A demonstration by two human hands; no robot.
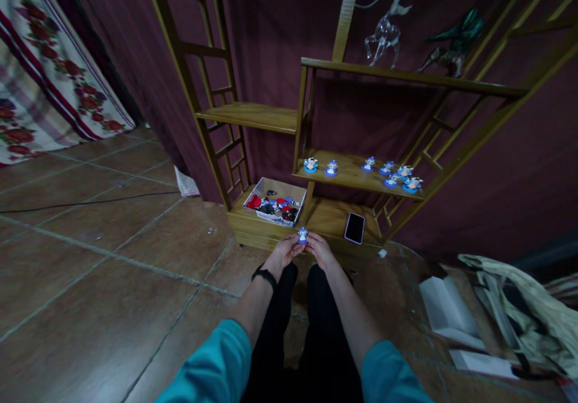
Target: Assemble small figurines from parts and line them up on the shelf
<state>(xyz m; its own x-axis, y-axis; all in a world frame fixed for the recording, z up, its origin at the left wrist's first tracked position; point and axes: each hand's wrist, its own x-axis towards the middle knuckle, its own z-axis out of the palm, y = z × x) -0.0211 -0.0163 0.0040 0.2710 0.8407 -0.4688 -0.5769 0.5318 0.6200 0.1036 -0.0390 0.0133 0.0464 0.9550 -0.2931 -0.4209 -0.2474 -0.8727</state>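
Between my two hands is a small purple-and-white figurine (302, 235), upright and facing me. My left hand (288, 250) pinches its left side, and my right hand (318, 247) pinches its right side. Just beyond them, an open cardboard box (276, 217) holds a jumble of small red, black, white and purple pieces. On the middle shelf (347, 173) stand several similar figurines: a pink-and-blue one (310, 164) and a purple one (331, 168) at the left, and a group toward the right end, including another pink-and-blue figurine (412, 185).
A phone (354, 228) lies on the low shelf, right of the box. A clear horse-like ornament (383, 37) and a dark green statue (456, 44) stand on the top shelf. White boxes (451, 309) and a pale bag (519, 306) lie on the tiled floor at right.
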